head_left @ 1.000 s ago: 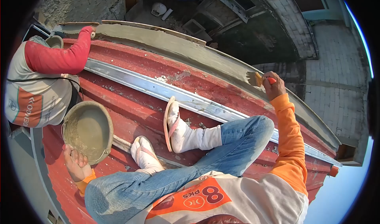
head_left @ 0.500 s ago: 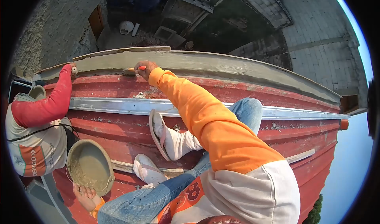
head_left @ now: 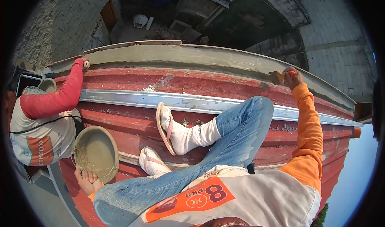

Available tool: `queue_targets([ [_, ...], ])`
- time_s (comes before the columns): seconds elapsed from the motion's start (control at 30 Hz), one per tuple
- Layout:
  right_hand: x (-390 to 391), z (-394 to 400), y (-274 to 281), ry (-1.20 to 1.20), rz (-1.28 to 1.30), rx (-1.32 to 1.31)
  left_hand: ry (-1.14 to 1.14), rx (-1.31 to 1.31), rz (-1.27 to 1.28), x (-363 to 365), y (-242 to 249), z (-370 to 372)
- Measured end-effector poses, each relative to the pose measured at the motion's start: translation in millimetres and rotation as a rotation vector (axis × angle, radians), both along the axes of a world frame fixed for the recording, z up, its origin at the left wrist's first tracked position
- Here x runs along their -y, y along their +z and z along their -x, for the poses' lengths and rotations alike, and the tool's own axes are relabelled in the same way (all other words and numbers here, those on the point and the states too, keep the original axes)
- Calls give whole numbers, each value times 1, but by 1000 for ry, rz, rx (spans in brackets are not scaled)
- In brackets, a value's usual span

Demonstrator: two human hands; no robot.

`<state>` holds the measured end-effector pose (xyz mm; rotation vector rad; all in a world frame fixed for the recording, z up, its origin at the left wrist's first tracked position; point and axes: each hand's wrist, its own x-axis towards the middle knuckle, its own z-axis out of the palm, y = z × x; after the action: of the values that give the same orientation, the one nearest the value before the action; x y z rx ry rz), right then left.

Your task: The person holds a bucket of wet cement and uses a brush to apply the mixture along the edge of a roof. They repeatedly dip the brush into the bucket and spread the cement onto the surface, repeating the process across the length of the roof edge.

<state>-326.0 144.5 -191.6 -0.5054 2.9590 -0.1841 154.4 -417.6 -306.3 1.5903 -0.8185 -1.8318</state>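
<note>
My right hand is closed round the red-orange handle of a paintbrush. Its bristles rest against the lower side of a grey cement-coated ledge, towards the ledge's right part. At lower left, my left hand has its fingers bent over the near rim of a bucket. The bucket is tilted towards me and holds thin grey cement slurry. Its underside is hidden.
I sit on a red corrugated metal roof, across a silver metal channel. A co-worker in red sleeves is close on my left, a hand at the ledge. Beyond the ledge the building drops to a yard. Roof edge on the right.
My right hand has swept the brush far to the right along the ledge. My left hand stays at the bucket. The whole view has shifted slightly.
</note>
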Motion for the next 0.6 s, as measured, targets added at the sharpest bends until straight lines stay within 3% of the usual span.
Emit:
queue_targets([
  [0.07, 23, 3, -17, -101, 56, -115, 24, 33, 21, -1, 2, 0],
  [0.13, 79, -2, -57, 26, -138, -560, -11, -21, -24, -1, 1, -1],
  [0.2, 156, -23, -99, -57, -182, -392, 31, -24, 1, -2, -2, 0],
  [0.3, 267, -57, -162, 139, -157, -177, 22, -88, 19, -1, -9, -10],
  [0.47, 456, -111, -270, 423, 130, -97, 9, -151, 18, 0, -8, -11],
  [0.6, 540, -136, -295, 504, 405, -61, 62, -113, 4, -1, -9, -23],
])
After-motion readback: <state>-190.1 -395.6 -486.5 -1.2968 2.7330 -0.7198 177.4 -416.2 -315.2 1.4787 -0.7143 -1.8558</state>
